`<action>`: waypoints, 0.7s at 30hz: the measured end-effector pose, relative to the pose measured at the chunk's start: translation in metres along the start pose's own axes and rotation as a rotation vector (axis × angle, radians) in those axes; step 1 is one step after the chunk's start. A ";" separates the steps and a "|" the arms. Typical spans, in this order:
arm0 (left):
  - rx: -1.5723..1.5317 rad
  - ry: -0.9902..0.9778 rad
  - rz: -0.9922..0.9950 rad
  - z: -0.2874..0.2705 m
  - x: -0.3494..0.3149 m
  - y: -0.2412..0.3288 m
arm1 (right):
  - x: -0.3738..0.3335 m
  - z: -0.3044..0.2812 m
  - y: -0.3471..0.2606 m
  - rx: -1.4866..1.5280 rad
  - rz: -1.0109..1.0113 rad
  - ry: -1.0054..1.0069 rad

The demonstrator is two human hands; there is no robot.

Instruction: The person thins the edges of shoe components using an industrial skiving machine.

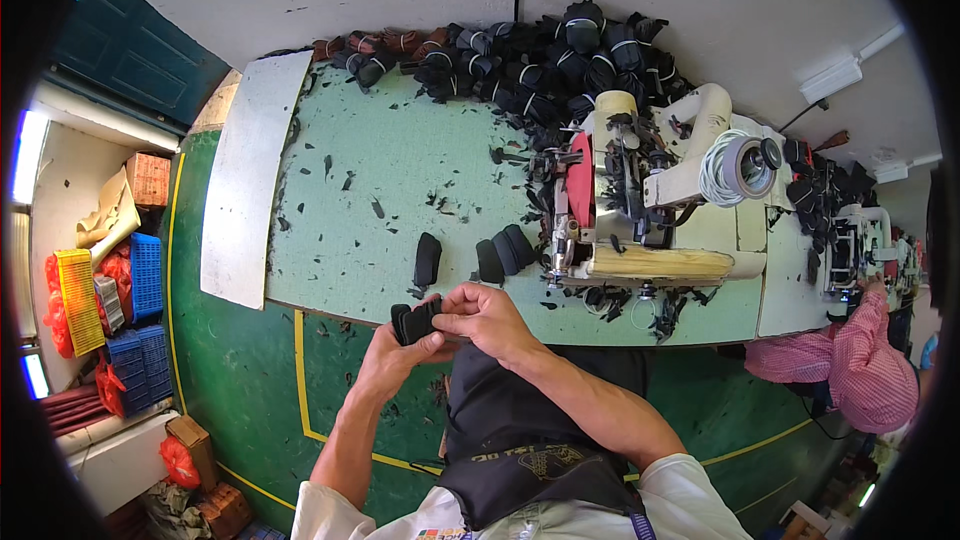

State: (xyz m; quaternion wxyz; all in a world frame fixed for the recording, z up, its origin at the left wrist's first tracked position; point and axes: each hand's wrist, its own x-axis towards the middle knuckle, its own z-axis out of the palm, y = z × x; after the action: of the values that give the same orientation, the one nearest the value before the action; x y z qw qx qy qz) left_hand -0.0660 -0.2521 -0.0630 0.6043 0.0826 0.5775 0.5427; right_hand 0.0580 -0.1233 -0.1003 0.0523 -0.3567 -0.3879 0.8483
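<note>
Close to the table's front edge, several small black padded pieces (414,322) are held between my two hands. My left hand (388,358) grips them from below and the left, fingers closed. Thumb and fingers of my right hand (488,322) pinch their right side. Just beyond lies a single black piece (427,258) on the pale green table (370,155). To its right, a short row of similar black pieces (506,251) rests beside the machine. What the pieces are made of, I cannot tell.
A cream bench machine (660,265) with a red part stands at right on the table. Bundles of tied dark pieces (530,70) pile along the wall; black scraps litter the tabletop. Crates (135,360) stand at far left. A co-worker in a pink checked sleeve (865,360) works at far right.
</note>
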 end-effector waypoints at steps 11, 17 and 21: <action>0.095 0.021 -0.040 0.002 0.004 -0.005 | -0.006 0.001 0.004 -0.248 -0.103 0.043; 0.128 0.235 0.059 -0.004 0.026 -0.048 | -0.005 -0.007 0.012 -0.530 -0.179 0.133; 0.436 0.409 0.160 -0.008 0.045 -0.073 | 0.007 -0.017 0.022 -0.600 -0.362 0.210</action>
State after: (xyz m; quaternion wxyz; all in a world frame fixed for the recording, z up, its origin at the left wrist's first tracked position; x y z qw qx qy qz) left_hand -0.0432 -0.2516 -0.1454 0.3989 0.1445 0.7815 0.4574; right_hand 0.0679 -0.1252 -0.1274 0.1341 -0.3669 -0.6689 0.6325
